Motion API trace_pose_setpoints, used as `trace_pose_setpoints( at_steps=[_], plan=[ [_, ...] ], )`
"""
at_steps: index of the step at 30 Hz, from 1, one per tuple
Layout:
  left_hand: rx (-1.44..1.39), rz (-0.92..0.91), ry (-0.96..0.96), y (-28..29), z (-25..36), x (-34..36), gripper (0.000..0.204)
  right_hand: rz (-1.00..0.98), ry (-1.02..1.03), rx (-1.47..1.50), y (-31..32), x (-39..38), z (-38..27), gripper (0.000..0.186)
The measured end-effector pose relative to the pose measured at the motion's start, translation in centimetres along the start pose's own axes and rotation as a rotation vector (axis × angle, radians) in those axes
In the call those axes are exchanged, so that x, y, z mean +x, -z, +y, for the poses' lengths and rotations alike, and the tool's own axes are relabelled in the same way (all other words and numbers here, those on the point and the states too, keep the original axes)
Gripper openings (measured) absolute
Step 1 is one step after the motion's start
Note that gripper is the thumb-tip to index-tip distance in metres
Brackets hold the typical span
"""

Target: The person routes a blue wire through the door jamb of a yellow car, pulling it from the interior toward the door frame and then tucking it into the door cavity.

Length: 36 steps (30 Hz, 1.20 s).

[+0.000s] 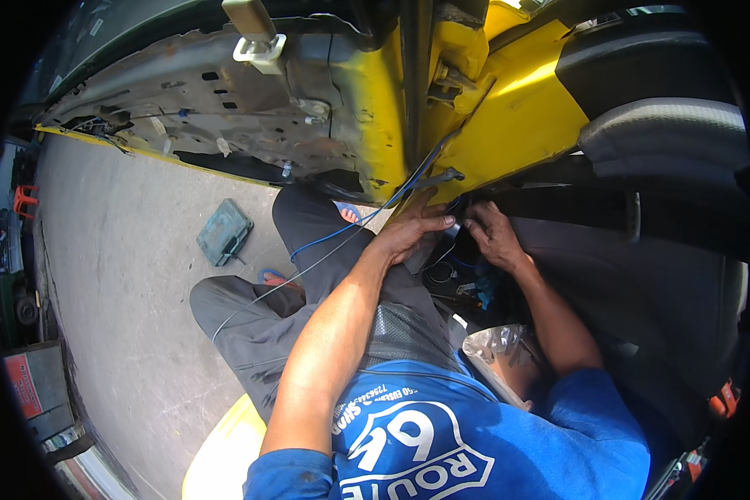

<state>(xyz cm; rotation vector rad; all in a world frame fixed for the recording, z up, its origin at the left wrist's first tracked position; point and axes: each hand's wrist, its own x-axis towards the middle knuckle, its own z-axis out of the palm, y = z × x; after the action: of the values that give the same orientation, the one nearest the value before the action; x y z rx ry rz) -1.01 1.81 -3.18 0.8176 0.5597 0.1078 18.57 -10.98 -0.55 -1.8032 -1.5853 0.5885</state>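
Wires (420, 173) ran past door corner (375, 179), over your legs (250, 342); shifting risked snagging. Left hand (408, 231): thumb extended; right hand (497, 237): curled; pinches unclear.

Blue wire (308, 246) beside left hand (404, 234). Above that hand: door panel (250, 125), bare grey blending to yellow. Above right hand (497, 237): bodywork (517, 117), yellow (paler where sunlit). Below both: shirt (533, 437), blue, white print. Well left of left hand: case (225, 232), teal.

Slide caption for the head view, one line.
Left hand and right hand close together beside yellow vehicle bodywork, blue wire crossing one trouser leg.
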Motion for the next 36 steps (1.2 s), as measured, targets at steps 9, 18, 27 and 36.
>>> trace_pose_setpoints(
  at_steps=[9,18,27,36],
  plan=[
    [0.531,-0.103,0.143,-1.7,1.0,-1.1,0.093,-0.039,0.115,-0.011,0.9,0.6,-0.3,0.009],
    [0.796,-0.056,-0.146,-1.3,0.1,-0.7,0.082,-0.043,-0.028,0.169,1.2,0.2,0.0,0.012],
    [0.371,-0.154,-0.106,0.1,-1.8,2.0,0.030,-0.049,-0.024,0.239,1.1,-0.1,0.8,0.013],
    [0.766,0.161,-0.327,-1.6,-0.8,0.6,0.039,-0.128,0.054,0.133,1.5,0.2,0.2,0.011]
  ],
)
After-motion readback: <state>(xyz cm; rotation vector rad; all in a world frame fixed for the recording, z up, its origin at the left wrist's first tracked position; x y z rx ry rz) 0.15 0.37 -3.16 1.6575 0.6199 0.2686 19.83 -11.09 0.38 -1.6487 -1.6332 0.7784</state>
